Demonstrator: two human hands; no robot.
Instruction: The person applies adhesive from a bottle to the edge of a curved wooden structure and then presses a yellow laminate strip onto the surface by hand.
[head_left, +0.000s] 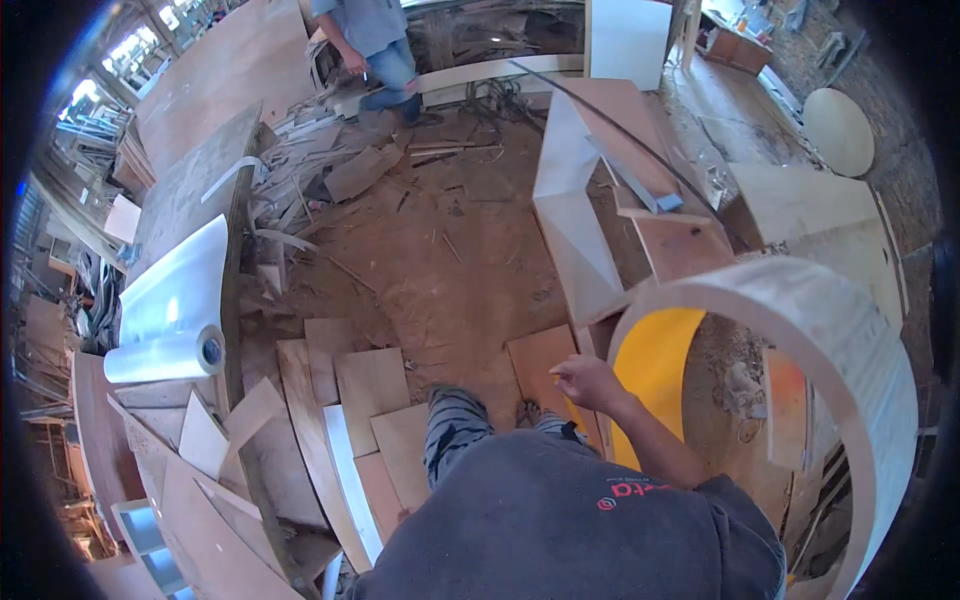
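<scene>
My right hand [590, 384] is closed in front of me, its fingers pinched on a thin yellow strip [575, 412]. One end of the strip pokes out past the fingertips, and more yellow shows below the hand; its exact kind is too small to make out. Beside my right forearm stands a big curved wooden band [790, 305], pale along its edge, with a bright yellow panel [655, 365] under its near arch. A brown board [545, 368] lies under and left of the hand. My left hand is out of sight.
Flat wood pieces [372, 388] lie by my feet. To the left, a roll of clear film [165, 355] rests on a bench [190, 185]. Angled white panels [580, 240] stand ahead right. Scrap wood [365, 170] litters the dirt floor; another person [375, 50] is at the far side.
</scene>
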